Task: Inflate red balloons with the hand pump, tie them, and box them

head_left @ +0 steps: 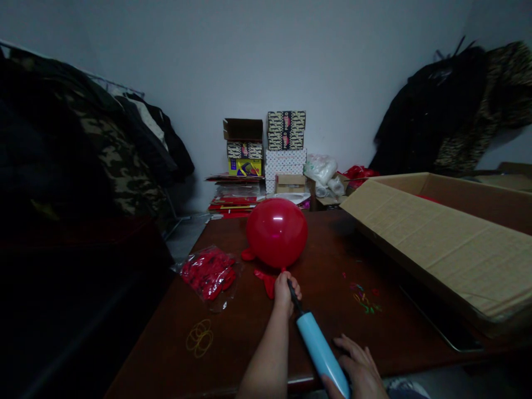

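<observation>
A round, inflated red balloon (277, 233) stands above the table in front of me. My left hand (286, 291) is closed around its neck and the black nozzle (295, 299) of a light blue balloon pump (322, 353). The pump slants down toward me on the right. My right hand (357, 368) is at the pump's near end, thumb on one side of the barrel and loosely spread fingers on the other. The lower frame edge cuts off that end. Deflated red balloons (269, 284) lie just beyond my left hand.
A clear bag of red balloons (210, 271) and yellowish rubber bands (200, 338) lie on the left of the brown table (162, 349). Small colored bands (366, 302) and a large open cardboard box (440, 238) are on the right. Stacked boxes (286, 130) stand at the back.
</observation>
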`<action>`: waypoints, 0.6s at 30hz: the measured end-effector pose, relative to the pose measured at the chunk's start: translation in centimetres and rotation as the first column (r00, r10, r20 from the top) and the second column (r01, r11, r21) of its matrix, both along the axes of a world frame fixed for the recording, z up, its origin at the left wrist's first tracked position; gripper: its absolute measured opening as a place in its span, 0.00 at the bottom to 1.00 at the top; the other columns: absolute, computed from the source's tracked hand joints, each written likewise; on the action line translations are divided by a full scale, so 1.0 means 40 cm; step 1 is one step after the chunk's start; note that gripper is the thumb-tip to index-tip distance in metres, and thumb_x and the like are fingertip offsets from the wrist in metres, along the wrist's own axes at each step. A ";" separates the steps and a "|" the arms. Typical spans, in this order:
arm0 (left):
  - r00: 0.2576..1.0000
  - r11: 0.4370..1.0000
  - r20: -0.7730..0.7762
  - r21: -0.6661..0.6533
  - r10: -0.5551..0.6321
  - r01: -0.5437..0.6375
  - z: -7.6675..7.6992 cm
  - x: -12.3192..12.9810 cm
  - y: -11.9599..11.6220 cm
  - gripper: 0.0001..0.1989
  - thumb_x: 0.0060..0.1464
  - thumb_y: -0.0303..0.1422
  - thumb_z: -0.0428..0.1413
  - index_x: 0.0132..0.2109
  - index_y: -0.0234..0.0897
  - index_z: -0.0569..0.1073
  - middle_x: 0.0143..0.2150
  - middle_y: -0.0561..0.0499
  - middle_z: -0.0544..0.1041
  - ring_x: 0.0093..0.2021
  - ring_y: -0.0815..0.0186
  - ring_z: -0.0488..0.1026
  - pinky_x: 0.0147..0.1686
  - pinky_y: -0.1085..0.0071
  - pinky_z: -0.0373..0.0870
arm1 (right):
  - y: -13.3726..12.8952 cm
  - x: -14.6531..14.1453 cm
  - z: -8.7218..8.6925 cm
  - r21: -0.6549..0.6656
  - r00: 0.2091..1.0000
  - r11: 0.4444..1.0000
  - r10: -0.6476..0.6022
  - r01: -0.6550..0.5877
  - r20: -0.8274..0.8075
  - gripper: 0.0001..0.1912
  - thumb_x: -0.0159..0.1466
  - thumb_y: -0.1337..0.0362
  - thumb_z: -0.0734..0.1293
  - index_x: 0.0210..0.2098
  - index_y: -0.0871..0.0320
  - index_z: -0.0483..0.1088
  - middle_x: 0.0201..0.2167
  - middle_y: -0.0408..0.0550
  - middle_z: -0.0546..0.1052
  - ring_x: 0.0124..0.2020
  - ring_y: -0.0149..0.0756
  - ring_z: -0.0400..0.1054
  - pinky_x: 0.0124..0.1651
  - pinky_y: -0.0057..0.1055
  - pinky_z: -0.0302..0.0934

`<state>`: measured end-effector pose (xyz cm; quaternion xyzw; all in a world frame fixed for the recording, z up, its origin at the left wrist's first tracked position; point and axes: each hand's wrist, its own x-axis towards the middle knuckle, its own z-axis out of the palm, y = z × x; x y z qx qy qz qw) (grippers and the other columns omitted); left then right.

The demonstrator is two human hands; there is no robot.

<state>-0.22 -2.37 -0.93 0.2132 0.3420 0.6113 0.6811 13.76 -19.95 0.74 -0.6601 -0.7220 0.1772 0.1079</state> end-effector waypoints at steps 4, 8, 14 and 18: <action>1.000 1.000 -0.002 -0.002 -0.001 0.001 -0.002 -0.001 0.006 0.11 0.45 0.39 0.50 0.27 0.41 0.55 0.13 0.62 0.58 0.10 0.74 0.52 0.10 0.79 0.45 | 0.028 -0.022 0.016 0.013 1.000 1.000 -0.011 0.011 -0.009 0.25 0.57 0.47 0.56 0.42 0.56 0.71 0.58 0.55 0.64 0.62 0.49 0.51 0.62 0.56 0.38; 1.000 1.000 -0.008 0.010 0.001 -0.001 -0.002 -0.001 0.011 0.11 0.46 0.40 0.50 0.28 0.41 0.56 0.14 0.61 0.58 0.10 0.74 0.52 0.10 0.79 0.46 | 0.032 -0.026 0.001 0.022 0.999 0.999 -0.041 0.041 -0.002 0.25 0.56 0.46 0.57 0.44 0.55 0.69 0.57 0.54 0.64 0.61 0.50 0.52 0.61 0.57 0.38; 1.000 1.000 -0.024 0.014 0.020 -0.020 -0.003 0.001 0.008 0.11 0.46 0.40 0.50 0.28 0.41 0.56 0.14 0.61 0.58 0.10 0.74 0.53 0.09 0.79 0.47 | 0.018 -0.006 -0.022 0.051 0.998 0.998 -0.050 0.049 0.034 0.28 0.51 0.42 0.62 0.40 0.57 0.70 0.54 0.57 0.67 0.61 0.54 0.52 0.60 0.60 0.40; 1.000 1.000 -0.019 0.018 0.016 -0.015 -0.002 0.002 0.001 0.10 0.47 0.39 0.49 0.28 0.41 0.56 0.14 0.61 0.59 0.10 0.73 0.53 0.09 0.79 0.47 | -0.005 0.009 -0.043 0.103 0.998 0.994 -0.026 0.021 0.052 0.26 0.51 0.44 0.63 0.39 0.57 0.71 0.52 0.56 0.70 0.59 0.55 0.55 0.59 0.61 0.43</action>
